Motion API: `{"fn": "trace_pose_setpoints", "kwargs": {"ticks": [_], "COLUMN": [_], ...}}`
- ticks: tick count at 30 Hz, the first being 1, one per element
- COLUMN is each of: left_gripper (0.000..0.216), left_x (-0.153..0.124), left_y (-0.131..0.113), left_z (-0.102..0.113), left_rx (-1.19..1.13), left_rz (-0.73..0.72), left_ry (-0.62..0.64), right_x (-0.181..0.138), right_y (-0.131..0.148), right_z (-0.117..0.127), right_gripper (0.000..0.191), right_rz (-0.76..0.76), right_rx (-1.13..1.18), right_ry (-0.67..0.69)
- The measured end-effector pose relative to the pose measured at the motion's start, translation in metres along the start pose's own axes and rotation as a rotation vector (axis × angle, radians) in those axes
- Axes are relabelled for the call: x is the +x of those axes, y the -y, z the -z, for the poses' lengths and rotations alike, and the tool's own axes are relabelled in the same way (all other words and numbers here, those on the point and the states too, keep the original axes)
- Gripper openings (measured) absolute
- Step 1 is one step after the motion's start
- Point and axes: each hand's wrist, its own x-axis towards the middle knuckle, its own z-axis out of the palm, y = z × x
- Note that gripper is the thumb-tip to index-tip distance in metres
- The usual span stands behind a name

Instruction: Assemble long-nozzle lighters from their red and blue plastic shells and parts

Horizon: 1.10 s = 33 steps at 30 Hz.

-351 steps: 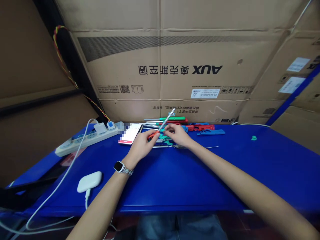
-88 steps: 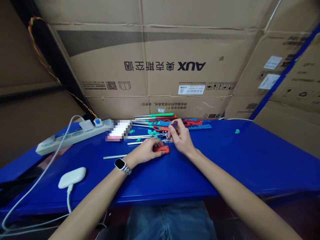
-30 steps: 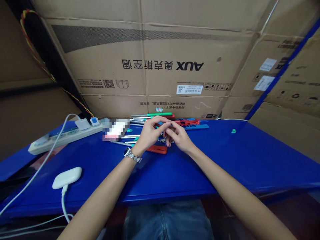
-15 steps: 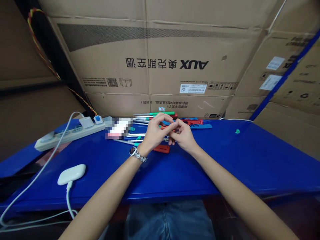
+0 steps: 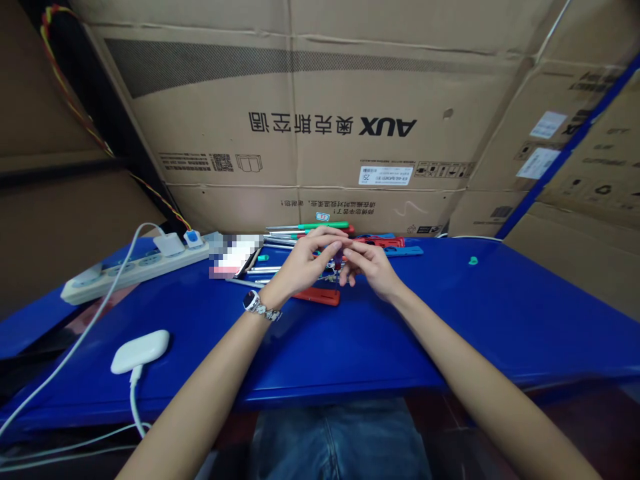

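My left hand [image 5: 313, 260] and my right hand [image 5: 373, 265] meet above the blue table. Between their thumbs and fingers they pinch a small dark purple piece [image 5: 339, 257] with a reddish lower end. Its kind cannot be made out, as the fingers cover much of it. Shiny metal bits [image 5: 331, 266] show just beside it. Below the hands lies a flat red-orange tool [image 5: 320, 296] with a slot in its end. Behind and left of my left hand are several thin silver rods [image 5: 263, 271], some partly hidden, and a green-handled tool [image 5: 330, 225].
Flat blue strips [image 5: 404, 251] and red pieces [image 5: 390, 242] lie behind my right hand. A phone with a blurred screen [image 5: 240, 257], a power strip [image 5: 135, 270] and a white case on a cable [image 5: 141, 351] are at left. A small green piece [image 5: 473, 261] lies right. Cardboard [image 5: 330, 73] walls the back.
The hands have drawn slightly apart, so the small purple piece now shows between them. My left wrist has shifted a little left and the view has moved slightly.
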Motion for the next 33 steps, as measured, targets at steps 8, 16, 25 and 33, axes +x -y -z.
{"fn": "trace_pose_setpoints", "kwargs": {"ticks": [8,16,25,33], "left_gripper": [0.019,0.02,0.019,0.019], "left_x": [-0.002,0.001,0.0,-0.018], "left_y": [-0.006,-0.004,-0.005,0.01], "left_z": [-0.003,-0.011,0.001,0.003], "left_rx": [0.008,-0.208,-0.073,0.125], "left_rz": [0.017,0.135,0.023,0.15], "left_ry": [-0.095,-0.233,-0.123,-0.172], "right_x": [-0.002,-0.004,-0.003,-0.003], "right_y": [0.01,0.009,0.011,0.005], "right_z": [-0.011,-0.017,-0.007,-0.016], "right_gripper": [0.044,0.047,0.038,0.051], "right_rz": [-0.007,-0.005,0.01,0.014], "right_rx": [-0.044,-0.018,-0.047,0.052], "right_ry": [-0.042,-0.077,-0.033,-0.164]}}
